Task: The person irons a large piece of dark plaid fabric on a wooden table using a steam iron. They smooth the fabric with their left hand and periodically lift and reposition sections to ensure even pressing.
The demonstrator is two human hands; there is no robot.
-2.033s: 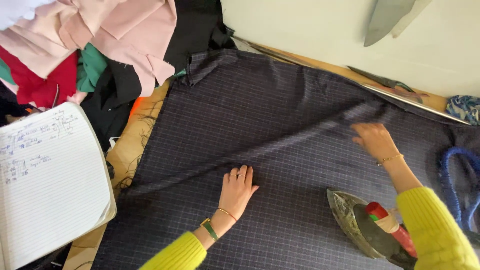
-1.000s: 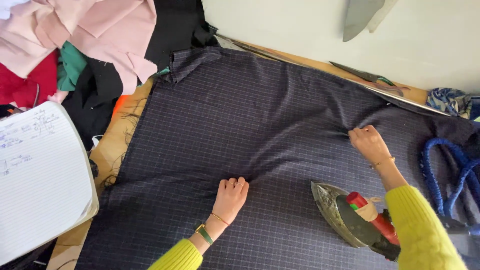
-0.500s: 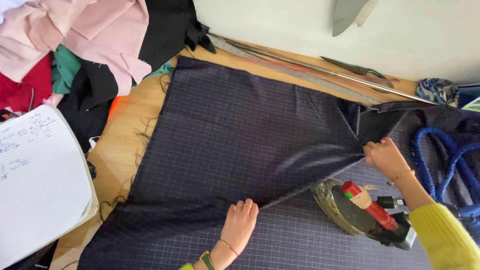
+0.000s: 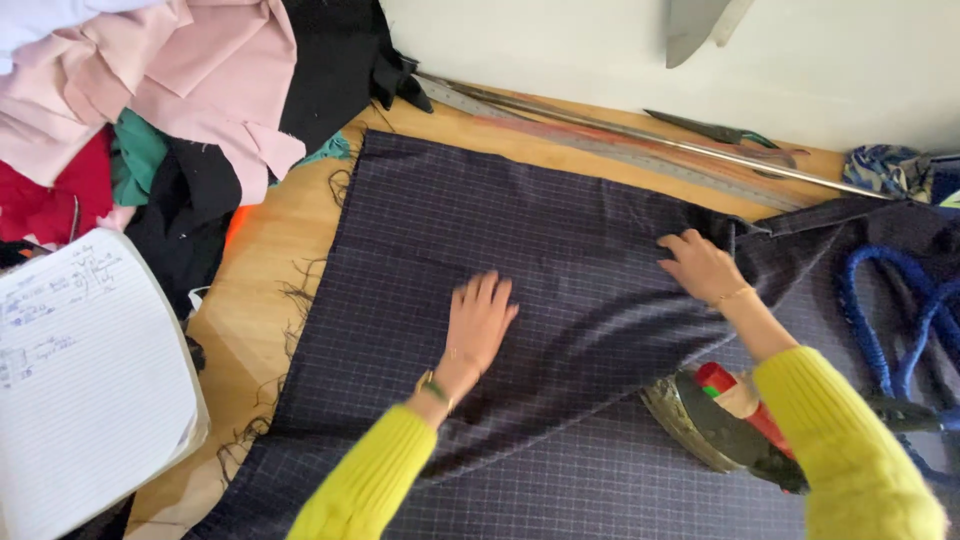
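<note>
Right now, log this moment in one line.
left hand flat on checked fabric | right hand on fold edge | iron near right forearm

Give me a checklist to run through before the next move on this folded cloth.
1. Left hand flat on the cloth: ok, palm down with fingers spread.
2. Right hand at the folded edge: ok, fingers rest on the fold by the corner.
3. Fold smooth: not ok, creases run between the two hands.
4. Iron clear of both hands: ok, it lies on its side beside the right forearm; whether it is hot, cannot tell.
5. Blue cord off the fold: ok, it lies to the right on the lower layer.
6. Notebook clear of the cloth: ok, it sits apart at the left.
</note>
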